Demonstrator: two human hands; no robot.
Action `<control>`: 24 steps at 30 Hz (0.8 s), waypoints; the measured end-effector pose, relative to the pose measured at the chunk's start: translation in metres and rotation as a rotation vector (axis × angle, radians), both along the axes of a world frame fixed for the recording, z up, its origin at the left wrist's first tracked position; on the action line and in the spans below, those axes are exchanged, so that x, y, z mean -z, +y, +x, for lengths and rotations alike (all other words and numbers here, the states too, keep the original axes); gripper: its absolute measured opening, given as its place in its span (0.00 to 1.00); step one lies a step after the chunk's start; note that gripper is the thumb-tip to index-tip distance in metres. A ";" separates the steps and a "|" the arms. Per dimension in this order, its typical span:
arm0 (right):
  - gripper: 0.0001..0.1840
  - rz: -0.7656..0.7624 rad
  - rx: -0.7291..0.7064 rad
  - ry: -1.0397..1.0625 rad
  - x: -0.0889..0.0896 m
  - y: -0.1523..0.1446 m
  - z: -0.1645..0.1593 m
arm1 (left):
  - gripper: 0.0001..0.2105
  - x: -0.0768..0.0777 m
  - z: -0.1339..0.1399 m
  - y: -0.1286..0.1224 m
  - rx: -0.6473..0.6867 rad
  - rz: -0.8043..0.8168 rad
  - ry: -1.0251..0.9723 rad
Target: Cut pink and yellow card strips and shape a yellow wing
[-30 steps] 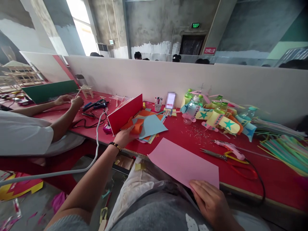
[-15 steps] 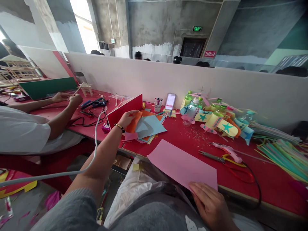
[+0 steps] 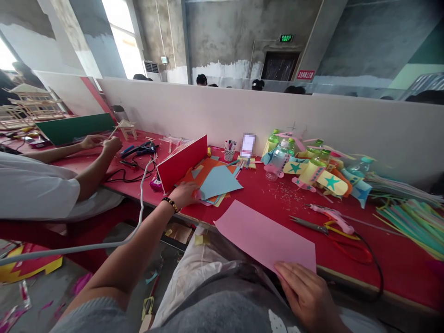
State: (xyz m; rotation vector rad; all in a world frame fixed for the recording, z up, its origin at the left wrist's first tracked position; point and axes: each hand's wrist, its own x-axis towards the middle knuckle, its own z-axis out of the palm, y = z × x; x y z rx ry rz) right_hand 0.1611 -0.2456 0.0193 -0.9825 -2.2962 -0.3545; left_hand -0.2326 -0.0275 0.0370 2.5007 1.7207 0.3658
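Note:
My right hand (image 3: 303, 289) grips the near edge of a large pink paper sheet (image 3: 268, 236), thumb below and fingers on top. The sheet lies partly on the red table and juts over its front edge. At the left, my left hand (image 3: 185, 194) is closed on a small pink paper piece (image 3: 197, 194), most of it hidden under the fingers. That piece is at the near left corner of a loose pile of coloured paper. A light blue sheet (image 3: 220, 181) tops the pile, with orange paper (image 3: 207, 169) behind it.
A red board (image 3: 182, 162) stands left of the pile. Scissors (image 3: 310, 224) and a pink glue gun (image 3: 335, 219) lie at right. Behind them are decorated bottle planes (image 3: 312, 171) and coloured strips (image 3: 412, 222). A grey cable (image 3: 140, 203) crosses at left, near another person's hands (image 3: 104, 143).
My left hand has let go of the orange paper, come nearer along the pile and closed on the pink piece. My right hand keeps its hold on the pink sheet.

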 end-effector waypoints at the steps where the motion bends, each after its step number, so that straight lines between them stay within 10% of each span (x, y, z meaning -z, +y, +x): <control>1: 0.16 0.000 -0.003 -0.003 0.000 0.000 0.000 | 0.23 0.002 0.003 -0.003 -0.011 0.001 0.042; 14: 0.15 0.023 -0.007 0.026 -0.003 -0.001 -0.003 | 0.14 -0.019 0.029 0.023 -0.334 0.095 0.087; 24: 0.14 0.052 -0.043 0.052 -0.008 -0.003 -0.002 | 0.24 -0.011 0.115 0.038 0.089 -0.009 0.142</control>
